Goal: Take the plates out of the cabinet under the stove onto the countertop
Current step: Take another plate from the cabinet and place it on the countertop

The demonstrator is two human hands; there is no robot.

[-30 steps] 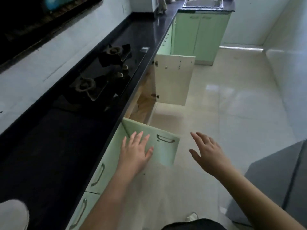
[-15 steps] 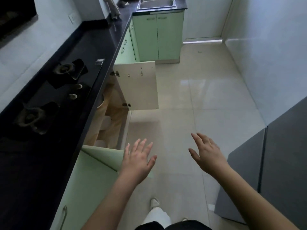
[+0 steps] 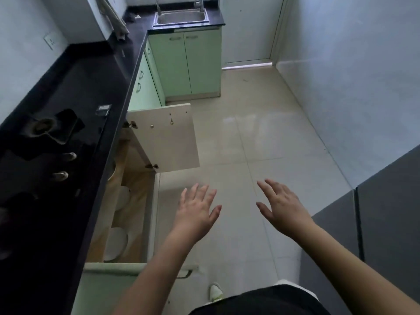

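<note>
The cabinet under the stove (image 3: 136, 214) stands with both doors swung out. White plates (image 3: 117, 243) lie on its wooden floor, and another white plate (image 3: 123, 197) lies farther in; the countertop edge hides part of them. The black stove (image 3: 52, 142) is set into the dark countertop (image 3: 97, 71) at the left. My left hand (image 3: 196, 212) hovers open over the floor, to the right of the cabinet opening, holding nothing. Farther right, my right hand (image 3: 280, 205) is open too and empty.
The far cabinet door (image 3: 168, 137) juts out over the floor. The near green door (image 3: 136, 268) sticks out below my left forearm. A sink (image 3: 180, 18) sits at the far end. A grey appliance (image 3: 375, 223) stands at the right. Pale tiles cover the floor (image 3: 250, 133).
The view has turned right and moved along the counter. My left hand has come off the near green door, which now stands fully out. The plates inside have come into view.
</note>
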